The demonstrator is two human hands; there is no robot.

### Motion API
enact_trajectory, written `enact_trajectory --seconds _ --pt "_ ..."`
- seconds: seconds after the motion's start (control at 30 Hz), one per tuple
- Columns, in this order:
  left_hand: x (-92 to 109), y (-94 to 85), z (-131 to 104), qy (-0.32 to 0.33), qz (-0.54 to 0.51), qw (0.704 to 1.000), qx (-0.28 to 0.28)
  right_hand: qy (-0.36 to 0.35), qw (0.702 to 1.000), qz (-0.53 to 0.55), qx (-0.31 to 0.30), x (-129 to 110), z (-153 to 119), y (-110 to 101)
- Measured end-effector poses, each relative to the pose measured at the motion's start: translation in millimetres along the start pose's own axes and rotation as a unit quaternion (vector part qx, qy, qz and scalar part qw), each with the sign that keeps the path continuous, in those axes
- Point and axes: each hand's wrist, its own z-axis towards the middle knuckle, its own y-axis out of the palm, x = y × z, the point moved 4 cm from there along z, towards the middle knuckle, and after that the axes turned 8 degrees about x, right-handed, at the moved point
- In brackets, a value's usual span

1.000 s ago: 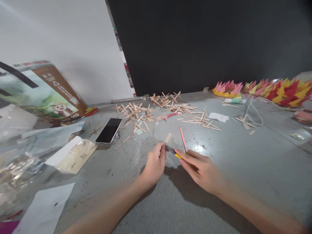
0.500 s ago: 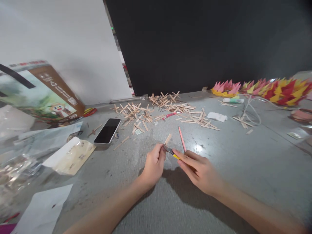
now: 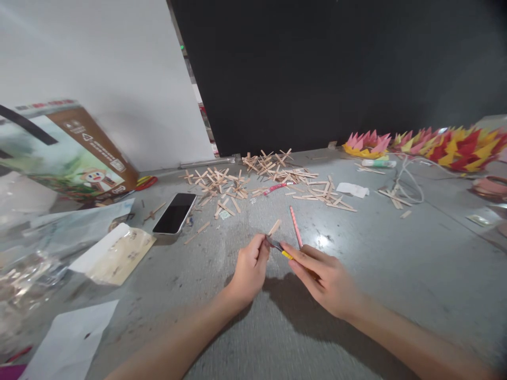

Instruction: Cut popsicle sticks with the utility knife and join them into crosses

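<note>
At the centre of the frame, the left hand [image 3: 250,266] pinches a stick [image 3: 274,227] between thumb and fingers, its far end jutting up and away, probably to steady it against the blade. Just right of centre, the right hand [image 3: 322,277] grips a knife [image 3: 285,254] low on its yellow handle, fingers closed near the blade, likely for fine control. The blade meets the stick at the left fingertips; whether it bites in is too small to tell. Just above the right hand lies a pink rod [image 3: 295,226]. Loose and crossed sticks [image 3: 222,182] spread across the upper middle, seemingly within reach yet out of the knife's way; the phone [image 3: 175,213] lies left of them.
</note>
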Motion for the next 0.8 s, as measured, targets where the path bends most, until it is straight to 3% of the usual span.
enact_trajectory --seconds 0.8 --pt "2.5 1.5 -1.1 0.005 0.011 1.000 -0.012 0.005 1.000 -0.002 0.002 0.6 -0.2 0.7"
